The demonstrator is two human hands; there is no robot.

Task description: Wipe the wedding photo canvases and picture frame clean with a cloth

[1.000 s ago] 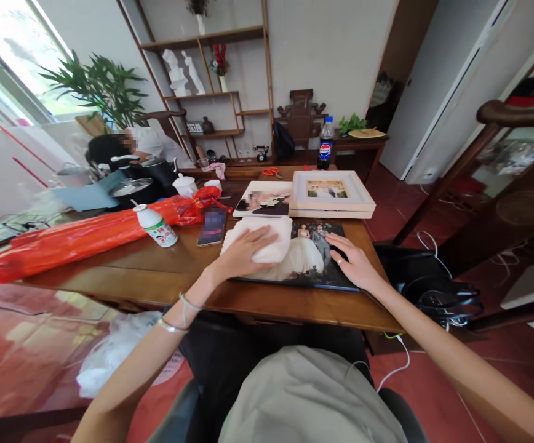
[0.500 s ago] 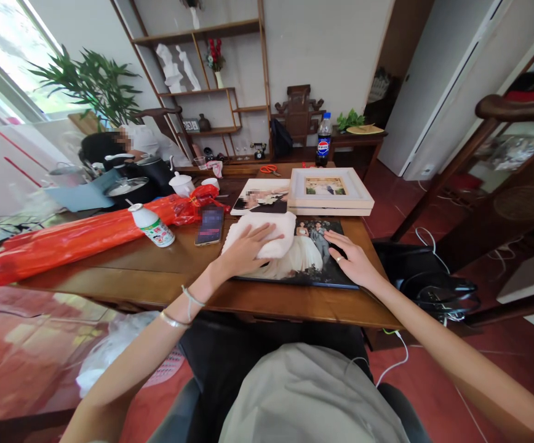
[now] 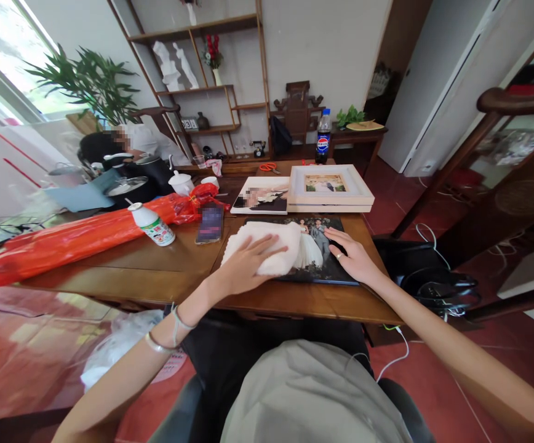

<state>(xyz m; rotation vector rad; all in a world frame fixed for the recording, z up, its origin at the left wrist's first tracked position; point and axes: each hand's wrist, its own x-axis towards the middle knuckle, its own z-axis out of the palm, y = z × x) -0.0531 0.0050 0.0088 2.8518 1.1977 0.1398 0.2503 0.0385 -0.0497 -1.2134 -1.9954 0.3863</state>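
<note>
My left hand (image 3: pixel 242 267) lies flat on a folded white cloth (image 3: pixel 290 235), its fingers stretched out and a little apart. Beneath the cloth is a dark wedding photo panel (image 3: pixel 315 255) showing a couple; its left part is mostly covered. My right hand (image 3: pixel 355 258) rests open at the panel's right side, with a ring on one finger and fingertips touching the picture. Just behind the panel are a smaller light photo board (image 3: pixel 260 194) and a thick white picture frame (image 3: pixel 329 200).
The wooden table (image 3: pixel 175 274) holds a phone (image 3: pixel 210 224), a white bottle (image 3: pixel 151 224), a long red-wrapped bundle (image 3: pixel 82 237), a teapot (image 3: pixel 181 183), orange-handled scissors (image 3: pixel 268 167) and a cola bottle (image 3: pixel 323 138). Another person (image 3: pixel 142 140) is at the far left. Cables hang at the right.
My left hand and the cloth have slid slightly towards me across the panel, uncovering its back edge. The cloth now covers more of the white dress. My right hand stays put.
</note>
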